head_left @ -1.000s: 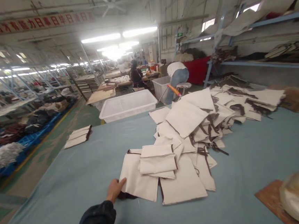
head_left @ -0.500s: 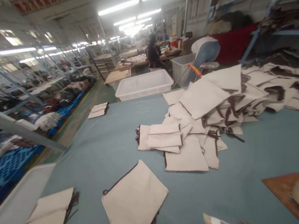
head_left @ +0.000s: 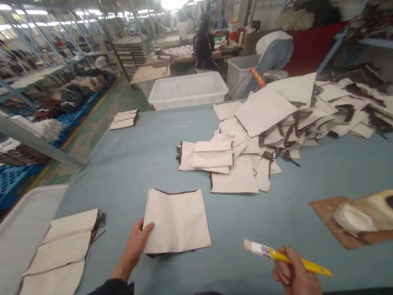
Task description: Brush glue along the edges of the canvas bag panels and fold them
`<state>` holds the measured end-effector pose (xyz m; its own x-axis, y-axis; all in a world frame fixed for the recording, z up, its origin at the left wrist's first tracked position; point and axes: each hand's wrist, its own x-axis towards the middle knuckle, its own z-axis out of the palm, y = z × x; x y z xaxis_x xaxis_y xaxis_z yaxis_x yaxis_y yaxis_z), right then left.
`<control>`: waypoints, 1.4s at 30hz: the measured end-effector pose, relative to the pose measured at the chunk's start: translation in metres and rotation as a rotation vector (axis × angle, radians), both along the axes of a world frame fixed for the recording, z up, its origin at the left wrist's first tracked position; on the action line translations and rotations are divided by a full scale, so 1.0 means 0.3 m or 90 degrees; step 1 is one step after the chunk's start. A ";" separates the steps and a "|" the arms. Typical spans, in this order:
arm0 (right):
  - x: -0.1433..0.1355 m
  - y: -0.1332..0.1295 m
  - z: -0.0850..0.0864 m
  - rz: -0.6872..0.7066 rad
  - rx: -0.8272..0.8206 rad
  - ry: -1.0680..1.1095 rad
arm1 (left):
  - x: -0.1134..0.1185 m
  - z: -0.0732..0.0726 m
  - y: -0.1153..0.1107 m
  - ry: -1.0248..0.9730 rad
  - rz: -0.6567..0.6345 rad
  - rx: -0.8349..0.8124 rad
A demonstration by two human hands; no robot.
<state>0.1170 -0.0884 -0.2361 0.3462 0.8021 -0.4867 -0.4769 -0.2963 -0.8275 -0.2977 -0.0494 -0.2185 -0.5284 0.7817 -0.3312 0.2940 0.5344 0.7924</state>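
While near brush [head_left: 276,255], container [head_left: 379,212] on board [head_left: 326,212].

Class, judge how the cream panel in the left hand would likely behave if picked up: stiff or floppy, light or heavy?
The cream panel would probably flex somewhat: its dark-trimmed top edge dips and its face undulates gently. It is likely light for its size, since it looks thin and clothlike. It seems unlikely to roll, being flattish with square corners.

Brush [head_left: 275,255] right of fabric panel [head_left: 177,220]
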 end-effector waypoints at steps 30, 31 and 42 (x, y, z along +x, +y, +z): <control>0.366 -0.067 0.025 -0.226 -0.017 0.015 | 0.571 -0.118 0.323 0.312 -0.728 0.109; 0.372 -0.067 0.023 -0.232 -0.017 0.013 | 0.586 -0.129 0.358 0.331 -0.764 0.104; 0.361 -0.009 0.024 -0.238 -0.022 0.018 | 0.633 -0.130 0.441 0.462 -0.821 -0.001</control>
